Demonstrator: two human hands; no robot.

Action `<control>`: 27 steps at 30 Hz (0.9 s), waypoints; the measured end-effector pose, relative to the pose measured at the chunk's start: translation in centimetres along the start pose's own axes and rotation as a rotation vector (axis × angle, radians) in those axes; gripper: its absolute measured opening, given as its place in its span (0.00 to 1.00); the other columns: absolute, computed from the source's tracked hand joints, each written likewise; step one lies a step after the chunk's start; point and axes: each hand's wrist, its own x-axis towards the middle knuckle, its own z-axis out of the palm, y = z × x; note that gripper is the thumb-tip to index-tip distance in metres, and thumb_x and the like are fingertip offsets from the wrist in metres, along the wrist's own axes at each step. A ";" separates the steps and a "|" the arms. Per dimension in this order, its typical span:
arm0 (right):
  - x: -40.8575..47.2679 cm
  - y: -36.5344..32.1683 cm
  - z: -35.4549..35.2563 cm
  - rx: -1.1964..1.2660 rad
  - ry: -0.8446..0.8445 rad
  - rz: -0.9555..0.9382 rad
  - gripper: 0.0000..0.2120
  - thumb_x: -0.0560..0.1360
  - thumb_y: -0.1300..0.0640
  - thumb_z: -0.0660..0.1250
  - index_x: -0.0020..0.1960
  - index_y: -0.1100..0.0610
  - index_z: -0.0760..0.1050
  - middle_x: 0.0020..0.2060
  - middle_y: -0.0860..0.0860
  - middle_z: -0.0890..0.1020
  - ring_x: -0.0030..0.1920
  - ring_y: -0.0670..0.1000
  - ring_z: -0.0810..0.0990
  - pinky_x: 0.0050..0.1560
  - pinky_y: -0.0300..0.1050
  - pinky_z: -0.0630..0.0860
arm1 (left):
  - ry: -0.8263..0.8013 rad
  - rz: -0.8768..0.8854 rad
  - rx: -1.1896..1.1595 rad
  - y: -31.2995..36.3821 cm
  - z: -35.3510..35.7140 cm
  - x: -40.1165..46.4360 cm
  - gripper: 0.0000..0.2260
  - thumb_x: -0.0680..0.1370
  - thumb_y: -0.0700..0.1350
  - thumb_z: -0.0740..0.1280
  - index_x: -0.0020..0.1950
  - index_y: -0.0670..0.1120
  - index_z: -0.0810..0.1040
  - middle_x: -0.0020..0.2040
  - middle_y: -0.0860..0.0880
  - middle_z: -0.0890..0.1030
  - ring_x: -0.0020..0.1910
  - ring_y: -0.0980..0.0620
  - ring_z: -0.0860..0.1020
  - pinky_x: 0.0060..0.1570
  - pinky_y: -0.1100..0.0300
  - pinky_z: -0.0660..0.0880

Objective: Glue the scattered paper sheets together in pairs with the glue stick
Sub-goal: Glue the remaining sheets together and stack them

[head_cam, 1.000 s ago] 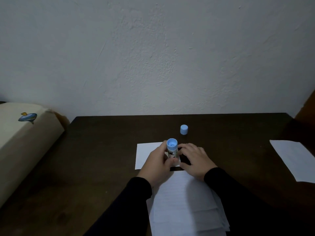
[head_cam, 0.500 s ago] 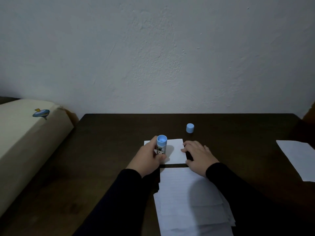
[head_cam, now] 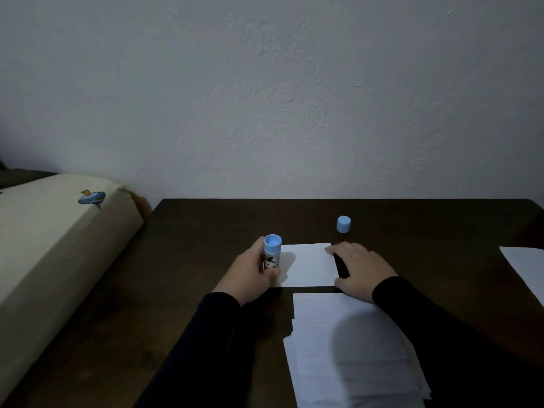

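Nearest the person, a stack of lined paper sheets (head_cam: 353,348) lies on the dark table (head_cam: 191,290). Just beyond it lies a small white sheet (head_cam: 309,265). The left hand (head_cam: 250,273) grasps the glue stick (head_cam: 272,253), standing upright at that sheet's left edge with its cap off. The right hand (head_cam: 357,267) rests with relaxed fingers flat at the sheet's right edge. Farther back, the blue cap (head_cam: 343,224) stands alone on the table. Another sheet (head_cam: 527,269) lies at the right edge. A cream cushion (head_cam: 53,240) sits left.
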 end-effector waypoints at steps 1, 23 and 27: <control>0.4 -0.2 -0.3 -0.044 -0.003 -0.001 0.33 0.73 0.49 0.67 0.75 0.46 0.58 0.70 0.46 0.68 0.69 0.49 0.67 0.69 0.52 0.66 | 0.009 -0.006 -0.011 -0.1 -0.1 0.0 0.23 0.78 0.44 0.67 0.70 0.56 0.64 0.66 0.52 0.73 0.64 0.53 0.71 0.64 0.55 0.67; 6.3 -5.7 -1.1 -0.176 -0.202 0.108 0.32 0.73 0.46 0.68 0.73 0.46 0.60 0.66 0.52 0.67 0.62 0.53 0.71 0.59 0.48 0.74 | 0.296 0.032 -0.318 -1.2 -2.1 0.7 0.15 0.78 0.41 0.67 0.56 0.59 0.66 0.53 0.60 0.72 0.54 0.60 0.70 0.55 0.60 0.69; 5.9 -5.5 -1.5 -0.016 -0.226 0.151 0.27 0.73 0.50 0.71 0.69 0.48 0.66 0.63 0.50 0.71 0.54 0.49 0.76 0.49 0.40 0.74 | 0.285 0.037 -0.313 -1.1 -2.1 0.9 0.15 0.77 0.42 0.67 0.58 0.57 0.68 0.55 0.59 0.73 0.56 0.59 0.72 0.57 0.58 0.71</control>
